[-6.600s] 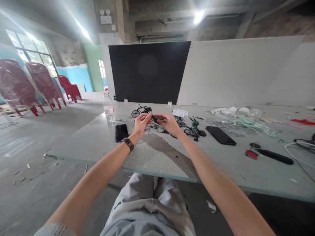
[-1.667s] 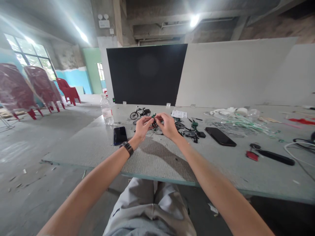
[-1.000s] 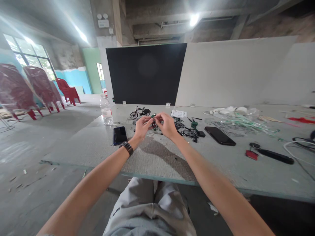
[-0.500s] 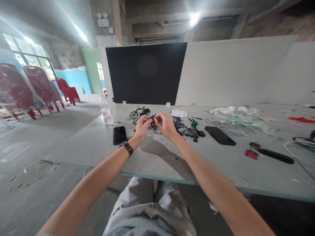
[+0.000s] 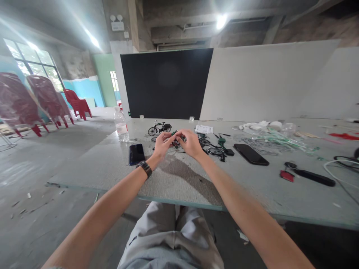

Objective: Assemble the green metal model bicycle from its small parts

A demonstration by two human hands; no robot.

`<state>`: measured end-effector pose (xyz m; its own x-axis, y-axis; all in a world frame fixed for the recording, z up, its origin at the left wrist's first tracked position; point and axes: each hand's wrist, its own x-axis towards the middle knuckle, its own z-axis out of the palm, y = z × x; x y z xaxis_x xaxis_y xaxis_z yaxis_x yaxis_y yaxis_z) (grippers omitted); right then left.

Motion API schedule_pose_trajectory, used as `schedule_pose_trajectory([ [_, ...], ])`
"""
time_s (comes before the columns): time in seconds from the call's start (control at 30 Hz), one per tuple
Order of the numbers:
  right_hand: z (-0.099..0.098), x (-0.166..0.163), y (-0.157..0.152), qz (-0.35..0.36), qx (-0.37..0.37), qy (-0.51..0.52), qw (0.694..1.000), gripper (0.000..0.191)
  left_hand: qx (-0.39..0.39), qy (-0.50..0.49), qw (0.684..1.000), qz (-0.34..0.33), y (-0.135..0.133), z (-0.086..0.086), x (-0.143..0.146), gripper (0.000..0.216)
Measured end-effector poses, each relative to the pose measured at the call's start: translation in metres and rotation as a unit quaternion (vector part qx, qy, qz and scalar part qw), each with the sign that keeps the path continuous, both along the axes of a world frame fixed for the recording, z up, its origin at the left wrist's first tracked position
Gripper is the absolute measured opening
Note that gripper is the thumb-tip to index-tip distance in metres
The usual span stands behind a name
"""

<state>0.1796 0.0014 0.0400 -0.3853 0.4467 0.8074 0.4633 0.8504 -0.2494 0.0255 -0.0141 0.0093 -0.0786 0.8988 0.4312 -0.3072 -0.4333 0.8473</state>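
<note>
My left hand (image 5: pixel 162 145) and my right hand (image 5: pixel 192 144) meet above the table, and their fingertips pinch a small dark model bicycle part (image 5: pixel 177 141) with a bit of green on it. The fingers hide most of this part, so its exact shape cannot be told. A finished black miniature bicycle (image 5: pixel 159 128) stands just beyond my left hand. Small black and green loose parts (image 5: pixel 215 150) lie to the right of my right hand. A wristwatch (image 5: pixel 145 169) sits on my left wrist.
The grey table (image 5: pixel 179 186) also holds a phone (image 5: pixel 137 154), a water bottle (image 5: pixel 121 125), another phone (image 5: pixel 251 154), a paper sheet (image 5: pixel 203 129), plastic part frames (image 5: pixel 266 144), a black-handled tool (image 5: pixel 314 178) and a white cable (image 5: pixel 336 172). Red chairs (image 5: pixel 77 104) stand left.
My hands have drawn closer together and lower over the table since the oldest frame, now pinching the part together. Over the last second they have barely moved.
</note>
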Motion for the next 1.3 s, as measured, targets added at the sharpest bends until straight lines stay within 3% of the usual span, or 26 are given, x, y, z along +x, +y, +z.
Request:
schedule_pose_trajectory([
  [0.17,0.0020,0.0028,0.0006,-0.032,0.010,0.026,0.999,0.026,-0.026,-0.069,0.997,0.032,0.0039,0.0021,-0.0024,0.036],
  [0.33,-0.0011,0.0087,0.0062,-0.070,0.028,-0.032,0.997,0.024,-0.055,-0.103,0.992,0.044,0.0067,0.0030,-0.0044,0.035],
  [0.67,-0.0045,0.0045,0.0064,-0.042,0.037,-0.081,0.995,0.028,-0.066,-0.126,0.989,0.034,0.0022,0.0060,-0.0024,0.026],
  [1.03,-0.0063,0.0041,0.0065,-0.034,0.057,-0.039,0.997,0.019,-0.023,-0.124,0.992,-0.010,0.0027,0.0039,-0.0036,0.036],
  [1.3,-0.0060,0.0030,0.0042,-0.033,0.056,-0.035,0.997,0.018,-0.021,-0.135,0.991,0.002,0.0027,0.0054,-0.0031,0.036],
])
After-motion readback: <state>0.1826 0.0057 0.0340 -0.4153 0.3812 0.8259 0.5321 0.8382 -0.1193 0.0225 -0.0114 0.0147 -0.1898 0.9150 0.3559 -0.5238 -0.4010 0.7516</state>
